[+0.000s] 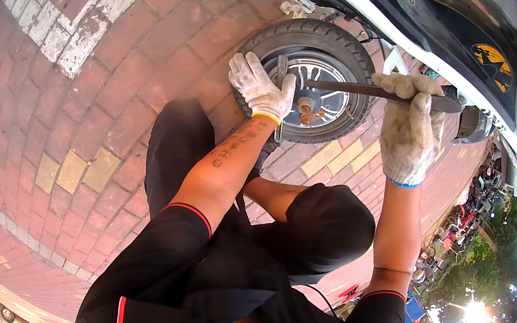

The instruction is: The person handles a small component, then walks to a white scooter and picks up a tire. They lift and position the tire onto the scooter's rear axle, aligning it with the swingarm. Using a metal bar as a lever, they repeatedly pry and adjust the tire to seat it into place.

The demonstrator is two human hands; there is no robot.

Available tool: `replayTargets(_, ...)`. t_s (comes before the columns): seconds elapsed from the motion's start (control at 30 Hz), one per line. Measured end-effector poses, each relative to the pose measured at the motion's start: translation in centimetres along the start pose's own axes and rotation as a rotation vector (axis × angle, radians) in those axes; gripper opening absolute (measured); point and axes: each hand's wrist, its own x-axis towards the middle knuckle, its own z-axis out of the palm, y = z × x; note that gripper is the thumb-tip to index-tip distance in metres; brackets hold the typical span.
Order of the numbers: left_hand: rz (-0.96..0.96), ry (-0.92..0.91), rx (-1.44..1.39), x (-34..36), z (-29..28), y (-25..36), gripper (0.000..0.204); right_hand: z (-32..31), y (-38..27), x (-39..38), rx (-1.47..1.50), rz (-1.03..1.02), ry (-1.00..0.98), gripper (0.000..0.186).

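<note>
A wheel with a black tyre (262, 39) and a spoked silver rim (332, 100) lies on its side on the paving. My left hand (260, 88), in a whitish work glove, is over the tyre's left side. A flat grey tyre lever (281, 68) shows between its thumb and fingers, and the palm covers the lever's middle. My right hand (411, 122), in a soiled glove, is closed round a long dark pry bar (349, 88). That bar reaches left across the wheel, its tip above the hub area. A rusty axle nut (307, 109) stands out from the hub.
A black and white scooter (421, 45) looms over the wheel at the upper right. My bent knees (330, 225) are close to the wheel's near side. Red brick paving (116, 69) with white painted lines spreads left. Parked bikes (456, 229) stand in the distance at right.
</note>
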Motion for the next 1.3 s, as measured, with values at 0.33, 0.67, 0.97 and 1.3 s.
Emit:
replayTargets(0.33, 0.032, 0.013, 0.007, -0.1, 0.0, -0.1, 0.114, -3.0, 0.2, 4.4, 0.069, -0.226, -0.083, 0.034)
replayTargets(0.67, 0.011, -0.022, 0.012, -0.3, 0.4, -0.6, 0.115, -1.2, 0.5, 5.5, 0.144, -0.13, -0.013, 0.054)
replayTargets(0.97, 0.002, -0.046, 0.009, -0.6, 0.3, -0.5, 0.116, -3.3, 0.9, 6.7, 0.056, -0.137, -0.055, 0.041)
replayTargets(1.3, 0.037, -0.018, 0.015, -0.4, 0.6, -0.8, 0.116, 4.6, 3.2, 13.4, -0.121, -0.121, -0.198, 0.052)
